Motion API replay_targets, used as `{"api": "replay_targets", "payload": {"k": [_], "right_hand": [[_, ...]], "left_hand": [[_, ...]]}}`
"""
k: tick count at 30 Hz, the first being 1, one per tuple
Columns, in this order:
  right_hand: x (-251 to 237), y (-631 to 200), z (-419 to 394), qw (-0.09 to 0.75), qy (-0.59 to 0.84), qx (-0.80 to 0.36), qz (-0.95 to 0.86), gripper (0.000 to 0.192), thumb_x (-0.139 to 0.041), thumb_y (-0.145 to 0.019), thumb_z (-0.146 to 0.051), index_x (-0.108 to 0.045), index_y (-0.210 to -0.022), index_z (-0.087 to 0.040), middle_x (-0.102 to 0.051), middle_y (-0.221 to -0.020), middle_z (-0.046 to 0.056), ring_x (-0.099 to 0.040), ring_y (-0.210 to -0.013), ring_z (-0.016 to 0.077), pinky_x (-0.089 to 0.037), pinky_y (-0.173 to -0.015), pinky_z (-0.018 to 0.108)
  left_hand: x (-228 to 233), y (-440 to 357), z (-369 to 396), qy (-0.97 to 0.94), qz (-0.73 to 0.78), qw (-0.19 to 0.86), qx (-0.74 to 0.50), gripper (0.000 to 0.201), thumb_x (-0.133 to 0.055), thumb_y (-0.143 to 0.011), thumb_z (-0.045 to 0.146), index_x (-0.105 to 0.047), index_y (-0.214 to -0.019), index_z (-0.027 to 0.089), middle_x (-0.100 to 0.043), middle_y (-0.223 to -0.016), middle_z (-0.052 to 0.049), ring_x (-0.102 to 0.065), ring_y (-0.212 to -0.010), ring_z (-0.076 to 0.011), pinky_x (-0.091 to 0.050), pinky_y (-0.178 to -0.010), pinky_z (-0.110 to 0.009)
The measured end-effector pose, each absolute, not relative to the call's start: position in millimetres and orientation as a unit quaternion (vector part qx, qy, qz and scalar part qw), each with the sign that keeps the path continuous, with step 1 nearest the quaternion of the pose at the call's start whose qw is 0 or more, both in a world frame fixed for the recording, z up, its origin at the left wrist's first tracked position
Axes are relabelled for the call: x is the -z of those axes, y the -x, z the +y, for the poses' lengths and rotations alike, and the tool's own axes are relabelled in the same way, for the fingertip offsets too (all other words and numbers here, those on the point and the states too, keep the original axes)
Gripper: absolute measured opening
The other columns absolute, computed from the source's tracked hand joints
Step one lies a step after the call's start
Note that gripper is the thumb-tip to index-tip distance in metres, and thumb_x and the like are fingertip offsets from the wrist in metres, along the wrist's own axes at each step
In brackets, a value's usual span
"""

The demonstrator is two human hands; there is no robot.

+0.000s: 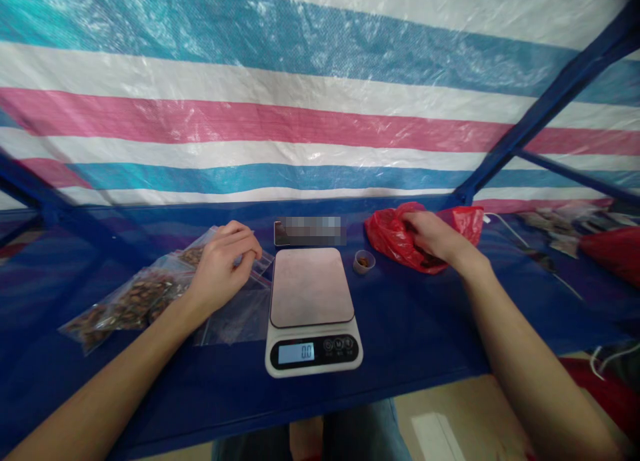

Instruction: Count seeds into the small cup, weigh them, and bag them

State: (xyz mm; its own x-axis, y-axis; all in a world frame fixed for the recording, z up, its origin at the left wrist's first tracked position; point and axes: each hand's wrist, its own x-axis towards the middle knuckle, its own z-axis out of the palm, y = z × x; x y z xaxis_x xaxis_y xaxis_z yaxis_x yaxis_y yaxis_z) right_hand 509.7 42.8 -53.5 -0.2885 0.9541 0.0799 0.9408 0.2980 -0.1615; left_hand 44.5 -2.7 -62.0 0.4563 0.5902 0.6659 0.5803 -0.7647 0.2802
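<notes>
Hands are spread to either side of a kitchen scale [311, 311] on a blue bench [410, 327] in the head view, the only view there is. The left hand [220, 266] rests, fingers curled and pinched, on the top edge of a clear zip bag [235, 314] that lies flat and looks empty, just left of the scale. Whether the fingers actually grip the bag's lip or only touch it is hard to tell. Further left lie filled clear bags [125, 304] of brown pieces, overlapping one another. The right hand [430, 237] reaches into a crumpled red plastic bag [395, 237] at the far right of the scale, fingers buried in its folds, so how far it is closed cannot be told. A small cup [363, 261] holding a few brown bits stands between the scale and the red bag. The scale's plate is bare and its display reads zero. A dark flat object [307, 231] lies just beyond the scale.

Judging from this, the step in hand looks like fetching a portion from the red bag while readying an empty zip bag. The next move would seem to call for a loose, full grasp inside the red bag and a clean lift toward the bare plate or cup, without nudging the cup over.
</notes>
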Motion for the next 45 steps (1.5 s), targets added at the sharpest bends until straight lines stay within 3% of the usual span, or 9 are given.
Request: {"api": "replay_targets", "payload": {"k": [6,12,18,22,27,32,39,45], "right_hand": [[50,-508,43,0.095,0.594,0.001,-0.799,0.037,-0.05,-0.072,0.003,-0.077,-0.088,-0.018,-0.08,-0.09,0.01,-0.076,-0.084,0.0261,-0.053,-0.078,0.031],[26,-506,25,0.176,0.591,0.024,-0.787,0.026,-0.059,-0.089,-0.012,-0.081,-0.1,-0.017,-0.081,-0.106,0.015,-0.076,-0.096,0.0328,-0.058,-0.089,0.043],[1,-498,2,0.268,0.597,0.027,-0.755,0.019,-0.065,-0.092,-0.022,-0.081,-0.102,-0.018,-0.081,-0.103,0.014,-0.076,-0.091,0.03,-0.058,-0.085,0.042],[-4,-477,-8,0.318,0.518,-0.013,-0.794,0.016,-0.066,-0.096,-0.028,-0.08,-0.102,-0.021,-0.08,-0.105,0.012,-0.076,-0.094,0.0305,-0.058,-0.087,0.043],[1,-440,-14,0.269,0.39,-0.128,-0.871,0.013,-0.066,-0.1,-0.024,-0.079,-0.1,-0.02,-0.078,-0.101,0.009,-0.075,-0.09,0.0232,-0.058,-0.08,0.034],[11,-424,-16,0.218,0.34,-0.186,-0.896,0.016,-0.064,-0.105,-0.022,-0.08,-0.104,-0.022,-0.076,-0.102,0.006,-0.073,-0.092,0.0183,-0.055,-0.084,0.029],[16,-424,-15,0.192,0.353,-0.201,-0.893,0.014,-0.067,-0.102,-0.018,-0.08,-0.104,-0.02,-0.075,-0.102,0.006,-0.072,-0.09,0.0186,-0.056,-0.082,0.03],[9,-425,-17,0.227,0.351,-0.181,-0.89,0.016,-0.064,-0.1,-0.021,-0.08,-0.104,-0.022,-0.077,-0.103,0.008,-0.074,-0.091,0.0209,-0.058,-0.082,0.032]], "left_hand": [[63,-44,-3,-0.855,0.348,0.005,-0.385,0.03,-0.048,-0.096,0.006,-0.064,-0.073,0.02,-0.07,-0.077,-0.002,-0.06,-0.086,-0.0214,-0.047,-0.082,-0.038],[63,-44,-2,-0.854,0.35,0.01,-0.384,0.031,-0.048,-0.096,0.007,-0.064,-0.073,0.02,-0.069,-0.077,-0.002,-0.06,-0.086,-0.0214,-0.047,-0.083,-0.038],[61,-45,-1,-0.852,0.354,0.012,-0.387,0.032,-0.048,-0.097,0.009,-0.065,-0.072,0.02,-0.069,-0.077,-0.002,-0.06,-0.084,-0.0211,-0.048,-0.083,-0.038],[61,-46,0,-0.849,0.357,0.012,-0.389,0.033,-0.048,-0.097,0.009,-0.065,-0.071,0.02,-0.069,-0.076,-0.002,-0.06,-0.083,-0.021,-0.049,-0.082,-0.038],[62,-46,1,-0.852,0.357,0.017,-0.383,0.032,-0.048,-0.097,0.009,-0.065,-0.072,0.02,-0.069,-0.076,-0.002,-0.06,-0.083,-0.0208,-0.049,-0.083,-0.038],[61,-46,0,-0.853,0.352,0.023,-0.384,0.031,-0.048,-0.097,0.009,-0.064,-0.073,0.02,-0.068,-0.076,-0.001,-0.059,-0.082,-0.0204,-0.048,-0.083,-0.039],[62,-45,-1,-0.855,0.354,0.026,-0.377,0.032,-0.047,-0.097,0.009,-0.064,-0.073,0.02,-0.068,-0.076,-0.001,-0.06,-0.083,-0.0207,-0.048,-0.082,-0.039],[60,-46,-2,-0.853,0.357,0.028,-0.38,0.031,-0.047,-0.096,0.01,-0.064,-0.072,0.021,-0.069,-0.075,-0.001,-0.06,-0.082,-0.0209,-0.048,-0.083,-0.039]]}}
